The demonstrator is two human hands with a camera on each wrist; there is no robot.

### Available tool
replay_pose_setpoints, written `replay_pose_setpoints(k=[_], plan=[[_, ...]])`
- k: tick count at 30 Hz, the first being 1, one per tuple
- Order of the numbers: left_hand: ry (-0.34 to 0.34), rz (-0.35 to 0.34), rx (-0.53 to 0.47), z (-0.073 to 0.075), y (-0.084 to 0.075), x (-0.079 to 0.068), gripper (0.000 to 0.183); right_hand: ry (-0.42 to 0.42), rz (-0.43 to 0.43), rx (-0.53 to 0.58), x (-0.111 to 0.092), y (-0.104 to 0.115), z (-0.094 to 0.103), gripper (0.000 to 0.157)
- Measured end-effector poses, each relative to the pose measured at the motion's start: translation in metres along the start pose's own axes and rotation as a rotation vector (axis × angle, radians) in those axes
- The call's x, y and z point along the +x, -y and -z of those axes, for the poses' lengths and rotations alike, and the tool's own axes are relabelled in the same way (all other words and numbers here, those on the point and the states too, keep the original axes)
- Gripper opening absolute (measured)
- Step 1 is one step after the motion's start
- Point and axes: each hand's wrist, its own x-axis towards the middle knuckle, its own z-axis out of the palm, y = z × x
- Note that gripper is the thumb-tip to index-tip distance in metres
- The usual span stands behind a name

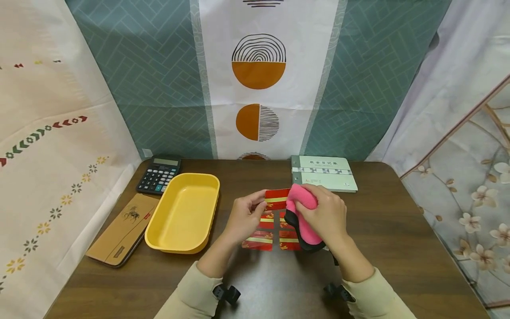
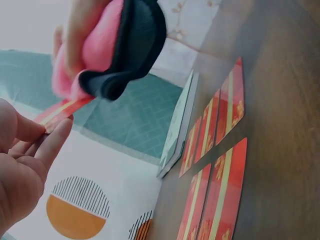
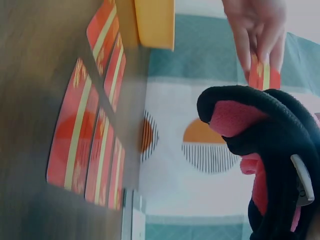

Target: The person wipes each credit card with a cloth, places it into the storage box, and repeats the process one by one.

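Observation:
My left hand [image 1: 244,217] pinches a red card with a gold stripe [image 1: 276,199] by its left end, raised above the table. A pink fleecy cloth with black backing [image 1: 308,230] is gripped in my right hand [image 1: 327,215], up against the card's right end. In the right wrist view the cloth's black side [image 3: 272,145] carries a small white tag [image 3: 302,180] and hides part of the card. Several matching red cards [image 1: 256,241] lie in two columns on the table below; the cloth and hands cover some of them in the head view.
To the left stands a yellow tray [image 1: 181,217], with a black calculator [image 1: 160,175] behind it and a brown case or notebook [image 1: 125,228] beside it. A pale green ledger [image 1: 326,173] lies at the back right. Patterned cloth hangs along the table's back edge.

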Motion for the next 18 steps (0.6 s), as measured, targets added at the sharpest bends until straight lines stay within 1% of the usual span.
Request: replay_pose_setpoints(k=[2,5,8,11,15,18], plan=[[-0.012,-0.001,-0.02,0.003,0.001,0.001,0.041,-0.001,-0.02,-0.015,0.001,-0.006,0.003,0.046],[-0.047,-0.017,-0.076,0.007,0.003,0.001,0.047,-0.007,-0.045,-0.025,0.001,-0.014,0.007,0.048],[-0.077,-0.013,-0.108,0.009,0.003,0.001,0.042,-0.018,-0.063,-0.023,0.002,-0.021,0.012,0.049],[-0.101,0.005,-0.088,0.012,0.001,0.0,0.031,-0.046,-0.07,-0.01,0.004,-0.027,0.017,0.049],[-0.12,0.002,-0.073,0.015,0.001,0.001,0.031,-0.076,-0.074,0.021,0.005,-0.033,0.02,0.048],[-0.14,-0.011,-0.076,0.016,0.001,0.001,0.031,-0.082,-0.078,0.046,0.005,-0.035,0.022,0.048]])
